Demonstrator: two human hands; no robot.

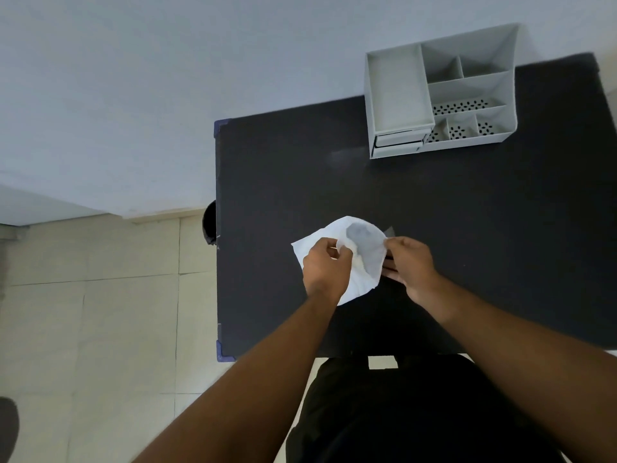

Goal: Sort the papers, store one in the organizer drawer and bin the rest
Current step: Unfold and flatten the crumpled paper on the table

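A white sheet of paper (362, 248), curved and lifted above the black table (467, 212), is held between both hands near the table's front middle. My left hand (324, 267) pinches its left part and my right hand (412, 267) pinches its right edge. More paper lies flat under the lifted sheet; how many sheets I cannot tell. A grey desk organizer (440, 91) stands at the table's far right, its small drawers (397, 143) at the front left corner shut. A dark bin (209, 225) peeks out on the floor beside the table's left edge.
The table stands against a pale wall. Beige floor tiles (100, 312) spread to the left. My dark clothing fills the bottom of the view. A dark rounded object (8, 426) shows at the bottom left corner.
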